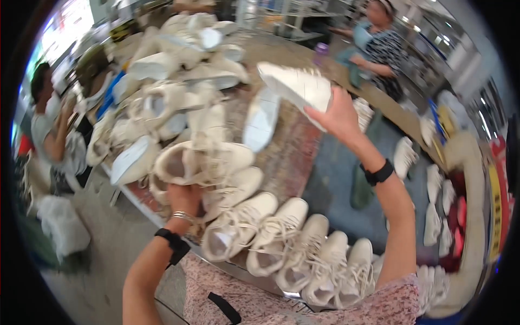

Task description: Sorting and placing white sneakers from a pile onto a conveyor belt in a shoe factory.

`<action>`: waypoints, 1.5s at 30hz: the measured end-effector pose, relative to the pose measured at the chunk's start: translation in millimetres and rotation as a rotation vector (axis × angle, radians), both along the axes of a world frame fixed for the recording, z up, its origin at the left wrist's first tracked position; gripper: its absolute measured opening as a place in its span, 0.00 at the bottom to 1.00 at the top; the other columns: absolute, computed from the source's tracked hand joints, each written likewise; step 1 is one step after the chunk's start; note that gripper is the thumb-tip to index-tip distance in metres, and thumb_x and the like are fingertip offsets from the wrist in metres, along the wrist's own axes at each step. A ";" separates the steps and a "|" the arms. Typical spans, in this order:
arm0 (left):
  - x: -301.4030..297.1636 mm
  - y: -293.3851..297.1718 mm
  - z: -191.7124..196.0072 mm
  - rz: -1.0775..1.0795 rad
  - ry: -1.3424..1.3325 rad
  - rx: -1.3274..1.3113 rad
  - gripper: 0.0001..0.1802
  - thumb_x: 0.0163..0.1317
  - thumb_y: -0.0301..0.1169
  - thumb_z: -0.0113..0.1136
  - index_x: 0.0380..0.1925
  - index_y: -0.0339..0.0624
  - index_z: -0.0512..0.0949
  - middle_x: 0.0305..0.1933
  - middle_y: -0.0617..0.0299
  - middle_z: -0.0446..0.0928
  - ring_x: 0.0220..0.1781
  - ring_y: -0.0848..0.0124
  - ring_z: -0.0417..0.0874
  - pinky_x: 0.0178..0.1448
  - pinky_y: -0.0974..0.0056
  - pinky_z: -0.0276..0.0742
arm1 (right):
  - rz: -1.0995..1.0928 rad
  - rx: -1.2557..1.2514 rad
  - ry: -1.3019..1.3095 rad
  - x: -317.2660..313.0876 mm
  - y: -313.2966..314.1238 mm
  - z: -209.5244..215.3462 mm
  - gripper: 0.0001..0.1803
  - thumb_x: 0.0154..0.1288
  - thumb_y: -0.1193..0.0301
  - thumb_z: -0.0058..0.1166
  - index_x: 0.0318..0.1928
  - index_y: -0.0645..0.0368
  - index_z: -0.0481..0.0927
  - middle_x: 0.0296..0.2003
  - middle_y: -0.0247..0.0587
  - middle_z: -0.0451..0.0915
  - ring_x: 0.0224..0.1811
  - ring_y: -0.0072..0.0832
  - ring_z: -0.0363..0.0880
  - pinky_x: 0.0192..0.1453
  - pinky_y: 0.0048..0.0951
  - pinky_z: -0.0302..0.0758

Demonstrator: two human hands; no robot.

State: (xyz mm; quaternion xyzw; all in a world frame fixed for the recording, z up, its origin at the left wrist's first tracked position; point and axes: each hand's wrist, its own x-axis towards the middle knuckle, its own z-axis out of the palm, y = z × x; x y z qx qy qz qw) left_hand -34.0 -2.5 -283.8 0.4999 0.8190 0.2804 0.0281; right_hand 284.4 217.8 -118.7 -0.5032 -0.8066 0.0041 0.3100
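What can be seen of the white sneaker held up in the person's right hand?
The white lace-up sneaker is lifted clear of the table, tilted with its pale, flat sole turned toward the camera, so the upper is mostly hidden. Motion blur softens its detail. The right hand grips it from below at one end, thumb and fingers wrapped around the edge. Nothing else touches it; the heap of similar white sneakers lies below and to its left.

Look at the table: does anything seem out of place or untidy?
Yes. Near the front edge, a row of white shoes stands neatly side by side, but behind it a heap of shoes lies jumbled, some sole-up. The right hand holds one shoe aloft.
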 end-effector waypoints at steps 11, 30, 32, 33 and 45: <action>5.6 7.8 -21.1 -0.079 0.177 0.174 0.16 0.60 0.36 0.49 0.31 0.33 0.81 0.36 0.38 0.79 0.44 0.38 0.73 0.56 0.45 0.65 | -0.353 -0.139 -0.317 179.4 -101.6 -186.7 0.29 0.48 0.60 0.68 0.46 0.63 0.73 0.39 0.50 0.74 0.45 0.44 0.74 0.50 0.42 0.70; 16.9 8.3 -12.6 -0.075 0.093 -0.027 0.23 0.64 0.42 0.41 0.45 0.39 0.81 0.52 0.55 0.79 0.63 0.54 0.65 0.66 0.49 0.57 | 0.712 0.022 -0.166 -51.0 -219.0 -135.8 0.24 0.57 0.66 0.55 0.56 0.54 0.73 0.55 0.49 0.72 0.59 0.48 0.68 0.63 0.44 0.62; 13.9 -12.4 0.5 -0.090 0.124 -0.071 0.24 0.65 0.42 0.41 0.49 0.40 0.78 0.56 0.54 0.76 0.65 0.53 0.64 0.69 0.48 0.52 | 0.667 -0.007 -0.090 -72.8 -228.5 -157.8 0.21 0.58 0.66 0.53 0.54 0.53 0.76 0.51 0.46 0.75 0.56 0.44 0.70 0.61 0.42 0.63; 14.0 -23.2 5.1 -0.127 0.151 -0.125 0.25 0.66 0.42 0.40 0.54 0.40 0.76 0.60 0.53 0.73 0.67 0.52 0.62 0.72 0.46 0.47 | 0.679 0.000 -0.087 -77.8 -228.4 -158.8 0.21 0.58 0.66 0.53 0.54 0.53 0.76 0.51 0.46 0.75 0.56 0.44 0.70 0.61 0.42 0.63; 30.7 -88.7 -18.0 -0.074 0.456 0.091 0.23 0.59 0.36 0.51 0.54 0.40 0.73 0.65 0.48 0.64 0.72 0.56 0.57 0.73 0.46 0.45 | 0.601 -0.059 0.065 -100.1 -217.4 -174.0 0.17 0.57 0.68 0.50 0.46 0.56 0.81 0.42 0.47 0.81 0.46 0.42 0.77 0.52 0.42 0.71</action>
